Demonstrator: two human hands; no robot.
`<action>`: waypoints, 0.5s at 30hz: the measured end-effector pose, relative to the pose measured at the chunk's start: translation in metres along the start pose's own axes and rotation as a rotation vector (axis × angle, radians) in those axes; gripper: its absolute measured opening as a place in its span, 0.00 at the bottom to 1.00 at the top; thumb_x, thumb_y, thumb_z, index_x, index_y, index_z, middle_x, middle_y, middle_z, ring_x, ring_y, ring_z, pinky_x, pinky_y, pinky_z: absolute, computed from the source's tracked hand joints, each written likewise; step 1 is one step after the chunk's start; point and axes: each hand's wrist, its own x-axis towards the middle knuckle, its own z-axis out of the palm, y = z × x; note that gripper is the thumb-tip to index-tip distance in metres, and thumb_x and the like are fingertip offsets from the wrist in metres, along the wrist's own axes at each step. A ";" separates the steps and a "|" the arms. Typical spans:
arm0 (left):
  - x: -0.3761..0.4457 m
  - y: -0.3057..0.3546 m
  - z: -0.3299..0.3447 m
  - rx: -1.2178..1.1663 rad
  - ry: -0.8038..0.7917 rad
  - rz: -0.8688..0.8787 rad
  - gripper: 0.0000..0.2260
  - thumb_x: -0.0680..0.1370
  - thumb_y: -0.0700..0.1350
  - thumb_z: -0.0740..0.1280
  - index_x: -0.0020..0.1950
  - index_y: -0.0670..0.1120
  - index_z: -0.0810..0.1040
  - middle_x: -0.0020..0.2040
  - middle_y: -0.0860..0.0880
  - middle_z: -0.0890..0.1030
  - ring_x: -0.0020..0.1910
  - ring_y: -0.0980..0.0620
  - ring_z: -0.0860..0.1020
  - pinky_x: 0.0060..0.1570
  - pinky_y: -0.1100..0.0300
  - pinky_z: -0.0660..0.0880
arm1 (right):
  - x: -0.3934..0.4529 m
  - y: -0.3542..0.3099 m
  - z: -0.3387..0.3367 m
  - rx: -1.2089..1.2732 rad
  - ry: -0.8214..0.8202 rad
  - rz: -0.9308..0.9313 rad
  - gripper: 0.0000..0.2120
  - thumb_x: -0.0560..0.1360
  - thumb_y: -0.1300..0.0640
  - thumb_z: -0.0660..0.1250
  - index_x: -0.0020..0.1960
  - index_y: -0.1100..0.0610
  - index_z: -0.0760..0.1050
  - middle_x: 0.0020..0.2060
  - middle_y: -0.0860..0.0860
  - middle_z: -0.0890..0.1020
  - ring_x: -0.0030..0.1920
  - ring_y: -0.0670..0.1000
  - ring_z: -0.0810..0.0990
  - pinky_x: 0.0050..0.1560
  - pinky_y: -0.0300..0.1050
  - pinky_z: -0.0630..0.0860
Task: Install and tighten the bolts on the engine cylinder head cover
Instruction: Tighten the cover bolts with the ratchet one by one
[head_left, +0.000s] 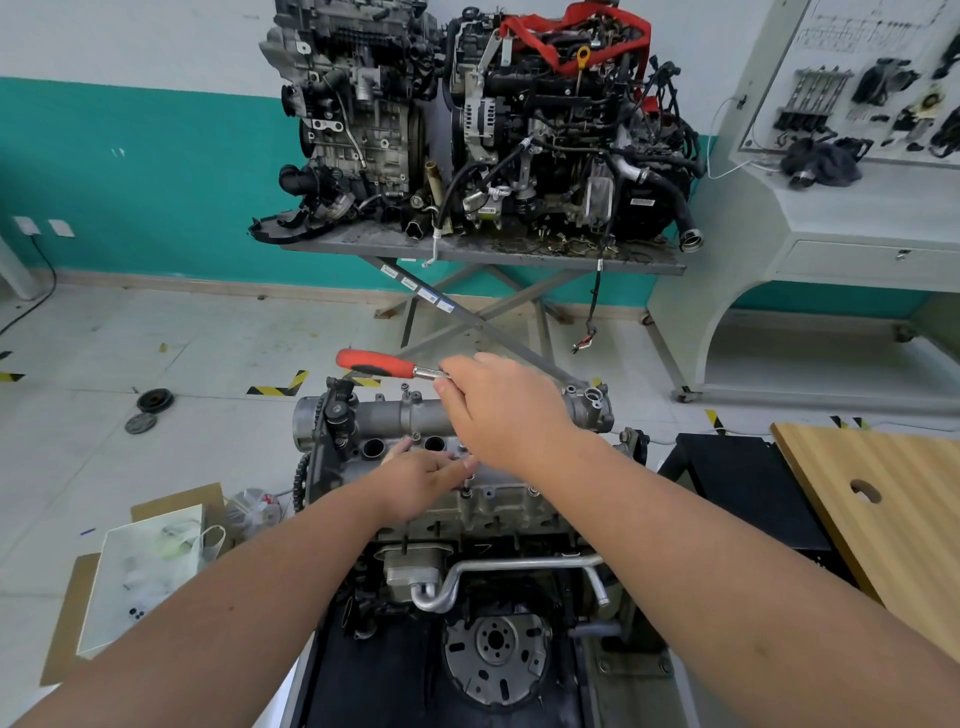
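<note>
auto workshop: engines (467, 119) on stands

Engine (467, 519) at centre, cylinder head cover (415, 415) on top. Right hand (506, 410) over the cover; ratchet (387, 364) projecting from it toward 10 o'clock. Left hand (421, 480) on the cover's near edge, beside a bolt (467, 491). Cardboard box (140, 571) at 8 o'clock on the floor. Wooden board (883, 509) at 3 o'clock. Lift table (483, 249) at 12 o'clock, two engines (467, 119) on it. Display bench (857, 218) at 2 o'clock.
</note>
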 end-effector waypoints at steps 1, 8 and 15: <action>0.000 0.000 0.000 0.011 -0.012 0.005 0.25 0.83 0.63 0.52 0.46 0.48 0.82 0.62 0.53 0.81 0.72 0.67 0.56 0.71 0.62 0.34 | 0.002 0.000 0.000 0.013 -0.021 0.028 0.12 0.84 0.48 0.53 0.43 0.50 0.64 0.32 0.43 0.65 0.35 0.51 0.68 0.29 0.42 0.54; 0.005 -0.002 0.000 0.089 -0.017 0.065 0.30 0.83 0.64 0.50 0.62 0.44 0.81 0.75 0.54 0.69 0.66 0.73 0.51 0.70 0.63 0.33 | 0.009 -0.003 -0.010 0.520 -0.168 0.360 0.15 0.80 0.53 0.58 0.44 0.63 0.75 0.36 0.58 0.84 0.31 0.53 0.76 0.36 0.50 0.74; 0.000 0.002 -0.002 0.176 -0.011 0.064 0.28 0.83 0.64 0.47 0.71 0.53 0.76 0.78 0.53 0.65 0.79 0.57 0.50 0.74 0.56 0.32 | 0.007 0.004 0.005 1.599 -0.199 0.736 0.04 0.81 0.59 0.59 0.51 0.59 0.69 0.39 0.56 0.86 0.41 0.53 0.86 0.52 0.45 0.74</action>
